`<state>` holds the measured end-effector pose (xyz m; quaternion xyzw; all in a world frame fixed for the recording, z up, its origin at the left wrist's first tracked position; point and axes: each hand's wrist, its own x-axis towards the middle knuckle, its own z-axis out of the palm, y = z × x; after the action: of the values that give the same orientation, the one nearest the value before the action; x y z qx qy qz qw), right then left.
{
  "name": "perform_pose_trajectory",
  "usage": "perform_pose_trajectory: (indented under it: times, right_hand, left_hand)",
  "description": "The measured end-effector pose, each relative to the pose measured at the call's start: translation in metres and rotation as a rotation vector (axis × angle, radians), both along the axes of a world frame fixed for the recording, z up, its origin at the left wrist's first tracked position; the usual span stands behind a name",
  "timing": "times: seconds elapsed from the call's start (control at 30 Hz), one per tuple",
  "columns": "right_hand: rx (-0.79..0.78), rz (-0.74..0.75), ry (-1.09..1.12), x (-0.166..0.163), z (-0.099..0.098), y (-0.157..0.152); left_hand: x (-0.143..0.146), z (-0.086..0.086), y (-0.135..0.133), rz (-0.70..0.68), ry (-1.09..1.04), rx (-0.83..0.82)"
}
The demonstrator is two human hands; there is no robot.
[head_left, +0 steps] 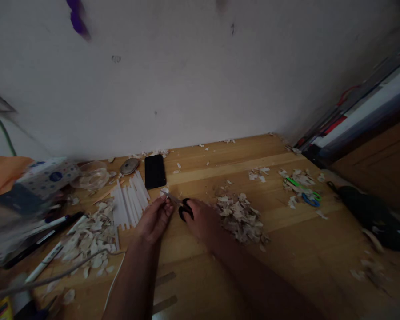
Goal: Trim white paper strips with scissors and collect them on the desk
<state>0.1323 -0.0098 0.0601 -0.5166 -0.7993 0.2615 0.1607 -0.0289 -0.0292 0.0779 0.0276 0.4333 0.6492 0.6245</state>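
My right hand (202, 220) is closed on black-handled scissors (186, 209), whose blades point left toward my left hand. Between the fingertips of my left hand (155, 217) is a small, pale, roundish flake (164, 192), and the scissor tips are at it. To the right of my right hand lies a heap of dry, curled pale pieces (240, 215). Left of my left hand is a row of translucent white sticks (130, 200), beside a second pile of pale flakes (91, 235).
A black phone (155, 171) and a grey oval object (129, 166) lie near the wall. Green-and-blue scissors (308, 198) rest among scraps at the right. Pens (45, 261), a cable (83, 262), a clear bowl (93, 176) and a dotted box (50, 175) crowd the left side.
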Motion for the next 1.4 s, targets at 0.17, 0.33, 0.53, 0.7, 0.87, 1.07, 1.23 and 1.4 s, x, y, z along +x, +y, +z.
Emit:
perform_pose_trajectory:
  times: [0.17,0.33,0.53,0.7,0.87,1.07,1.23,1.4]
  right_hand:
    - [0.061,0.0,0.061,-0.001,-0.001,-0.003]
    - [0.053,0.005,0.046,0.0,-0.002,-0.002]
    - [0.048,0.003,0.039,0.001,0.0,-0.002]
    - [0.035,0.003,0.021,0.001,-0.001,-0.002]
    - [0.037,0.002,0.036,0.001,-0.003,-0.002]
    - [0.081,-0.007,0.086,0.001,-0.002,-0.002]
    - [0.074,0.025,0.073,0.003,-0.001,0.0]
    - [0.048,0.047,0.035,0.004,0.002,0.001]
  left_hand:
    - [0.001,-0.006,0.0,-0.002,-0.018,0.055]
    - [-0.001,-0.004,-0.002,-0.032,0.019,0.082]
    - [-0.003,0.001,-0.004,-0.074,0.04,0.104]
    - [-0.004,-0.001,-0.004,-0.095,-0.006,0.116]
    - [-0.007,-0.005,-0.004,-0.11,0.001,0.131]
    - [-0.009,-0.003,-0.007,-0.138,0.143,0.137]
    - [-0.011,-0.005,-0.005,-0.089,0.244,0.14]
    - [-0.014,-0.005,-0.005,-0.106,0.33,0.161]
